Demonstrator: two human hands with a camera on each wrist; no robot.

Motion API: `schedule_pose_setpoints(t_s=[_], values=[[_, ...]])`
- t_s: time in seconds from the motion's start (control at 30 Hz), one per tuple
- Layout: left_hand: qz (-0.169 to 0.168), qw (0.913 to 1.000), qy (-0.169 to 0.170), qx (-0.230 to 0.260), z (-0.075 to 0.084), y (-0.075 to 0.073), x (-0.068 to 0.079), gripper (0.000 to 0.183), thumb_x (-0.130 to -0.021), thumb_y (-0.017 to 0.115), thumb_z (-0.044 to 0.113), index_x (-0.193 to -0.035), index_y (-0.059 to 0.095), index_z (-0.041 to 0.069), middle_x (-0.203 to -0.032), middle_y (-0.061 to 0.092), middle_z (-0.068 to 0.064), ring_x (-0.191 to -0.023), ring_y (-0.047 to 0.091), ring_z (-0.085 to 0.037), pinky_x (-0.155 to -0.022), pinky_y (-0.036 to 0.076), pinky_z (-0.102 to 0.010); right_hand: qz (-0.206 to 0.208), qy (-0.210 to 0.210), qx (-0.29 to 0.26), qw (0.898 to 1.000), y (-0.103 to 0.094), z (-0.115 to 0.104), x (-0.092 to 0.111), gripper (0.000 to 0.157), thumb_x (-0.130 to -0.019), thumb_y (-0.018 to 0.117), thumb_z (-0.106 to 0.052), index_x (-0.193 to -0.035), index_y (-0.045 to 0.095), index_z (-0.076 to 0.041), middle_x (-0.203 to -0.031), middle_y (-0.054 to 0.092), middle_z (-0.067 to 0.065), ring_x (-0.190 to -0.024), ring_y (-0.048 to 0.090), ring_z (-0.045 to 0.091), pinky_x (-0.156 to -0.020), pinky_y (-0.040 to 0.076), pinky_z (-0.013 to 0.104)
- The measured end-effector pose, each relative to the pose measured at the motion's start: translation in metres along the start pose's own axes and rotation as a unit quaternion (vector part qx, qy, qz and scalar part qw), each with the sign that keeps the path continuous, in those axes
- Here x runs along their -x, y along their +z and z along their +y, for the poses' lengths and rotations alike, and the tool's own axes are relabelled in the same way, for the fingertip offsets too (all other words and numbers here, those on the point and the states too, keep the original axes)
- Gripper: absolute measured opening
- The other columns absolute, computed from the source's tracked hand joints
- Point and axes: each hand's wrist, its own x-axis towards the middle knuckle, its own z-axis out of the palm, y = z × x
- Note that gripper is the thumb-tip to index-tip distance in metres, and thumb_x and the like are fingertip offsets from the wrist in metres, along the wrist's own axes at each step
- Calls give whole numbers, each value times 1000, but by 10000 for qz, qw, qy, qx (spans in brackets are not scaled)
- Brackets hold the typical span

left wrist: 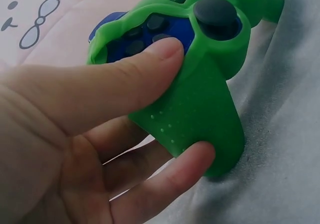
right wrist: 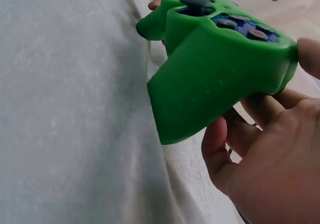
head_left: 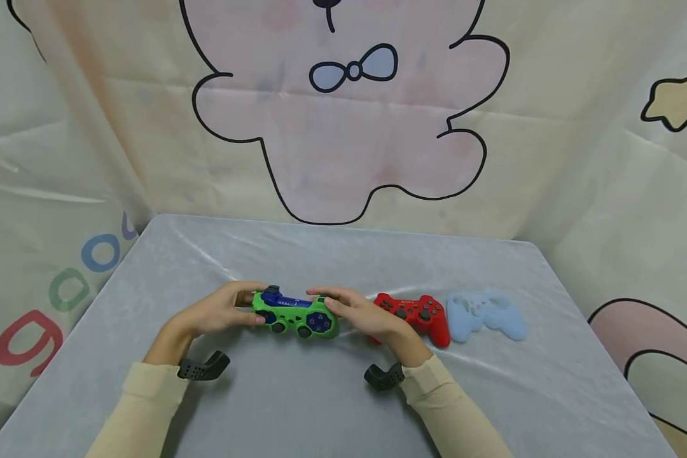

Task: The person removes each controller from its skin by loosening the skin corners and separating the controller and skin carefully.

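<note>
Left fingers (left wrist: 137, 166) partly hidden behind green controller (left wrist: 205, 103); star print (head_left: 678, 102) cut off.

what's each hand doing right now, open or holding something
Left hand: holding the green controller, thumb on top.
Right hand: holding the other end of the green controller.

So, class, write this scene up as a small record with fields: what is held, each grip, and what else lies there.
Held: blue game controller in a green cover
Left grip: holds its left end, thumb on the button side
Right grip: holds its right end, fingers underneath
On the table: red controller, partly hidden; right of it, light blue cover
</note>
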Motion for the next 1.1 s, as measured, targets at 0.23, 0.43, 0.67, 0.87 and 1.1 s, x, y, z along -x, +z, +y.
schedule_pose_setpoints(t_s=[0.23,0.43,0.67,0.87,1.1], values=[[-48,10000,-12,6,-1,0,1,59,-91,75,13,-142,51,-4,-122,71,-22,-101,71,-10,-82,57,-25,-171,363,-86,9992,-2,0,1,48,-107,47,-44,-147,54,-18,-138,64,6,-123,58,11,-113,41,40],[-59,9999,66,-143,-1,0,1,55,-89,77,13,-139,56,-2,-123,71,-19,-107,69,-8,-93,55,-29,-297,146,12,9995,-4,-1,2,50,-103,55,-44,-135,59,-6,-119,66,6,-106,58,11,-97,48,33],[-393,9987,243,203,0,2,0,52,-90,74,6,-138,56,-4,-128,66,-25,-111,69,-9,-89,58,-30,-585,-131,0,9982,-4,-3,2,43,-99,64,-41,-113,56,-1,-98,56,-3,-93,52,11,-83,44,25],[-530,9975,338,322,0,2,1,53,-91,72,2,-139,54,-7,-128,67,-24,-111,69,-10,-86,59,-28,-696,-208,-257,9970,-2,-5,2,37,-97,68,-37,-101,49,-5,-90,46,-3,-85,45,10,-78,39,25],[-598,9970,231,444,0,2,1,59,-91,71,-1,-144,47,-10,-132,64,-26,-112,69,-10,-87,59,-29,-593,-327,-264,9974,0,-10,4,45,-94,71,-42,-99,46,-4,-90,44,-1,-85,45,13,-78,38,27]])
